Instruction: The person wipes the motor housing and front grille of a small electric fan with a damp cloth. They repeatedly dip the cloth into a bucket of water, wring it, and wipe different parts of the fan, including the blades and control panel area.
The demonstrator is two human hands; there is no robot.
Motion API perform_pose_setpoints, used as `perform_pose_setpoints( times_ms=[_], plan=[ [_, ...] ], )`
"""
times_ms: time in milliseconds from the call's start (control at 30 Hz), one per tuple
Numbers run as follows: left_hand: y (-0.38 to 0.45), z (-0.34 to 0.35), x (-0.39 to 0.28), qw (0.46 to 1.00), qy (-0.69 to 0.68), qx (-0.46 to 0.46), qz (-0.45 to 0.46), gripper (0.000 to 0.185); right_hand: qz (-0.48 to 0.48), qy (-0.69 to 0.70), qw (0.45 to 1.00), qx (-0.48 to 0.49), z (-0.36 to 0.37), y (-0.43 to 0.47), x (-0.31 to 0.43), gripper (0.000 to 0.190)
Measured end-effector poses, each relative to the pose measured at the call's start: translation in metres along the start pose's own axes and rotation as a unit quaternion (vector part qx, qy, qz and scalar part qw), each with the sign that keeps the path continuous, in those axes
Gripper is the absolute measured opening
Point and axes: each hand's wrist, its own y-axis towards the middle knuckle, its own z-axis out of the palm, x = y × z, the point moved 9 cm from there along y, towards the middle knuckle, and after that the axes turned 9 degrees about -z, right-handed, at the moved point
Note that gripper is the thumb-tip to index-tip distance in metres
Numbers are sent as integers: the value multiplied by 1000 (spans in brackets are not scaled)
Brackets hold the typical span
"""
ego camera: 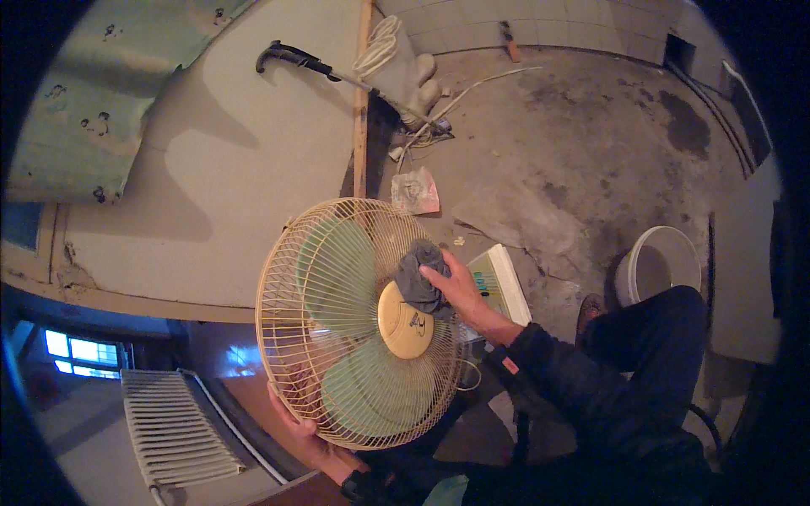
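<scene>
An electric fan with a yellowed wire guard point(278, 303) and green blades point(342, 272) faces up towards me in the middle of the view. My right hand point(459, 288) holds a crumpled dark grey cloth point(421, 272) against the guard, just above the round yellow centre cap point(405, 326). At the guard's lower left rim, my left hand point(310, 439) grips the edge, its fingers partly hidden behind the wires. The fan's rear is hidden.
A white bucket point(626, 272) stands on the concrete floor at right. Beyond the fan lie a white box point(512, 284) with small tools, a plastic bag point(414, 191) and cables. A black-handled cane point(304, 60) leans near a white sack point(392, 69). A radiator point(177, 430) is at lower left.
</scene>
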Motion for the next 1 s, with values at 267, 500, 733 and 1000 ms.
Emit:
perform_pose_setpoints(
  times_ms=[267,500,733,1000],
  plan=[
    [1,-21,9,999,15,-32,7,107,-312,-472,808,165,20,-10,14,50],
    [-3,-1,2,998,-45,31,-8,107,-351,-262,897,62,38,19,67,37],
    [1,-13,4,999,27,-14,8,108,-399,-360,807,245,65,-9,57,28],
    [3,-27,11,1000,13,-12,3,109,-395,-310,850,159,53,9,70,25]
  ],
)
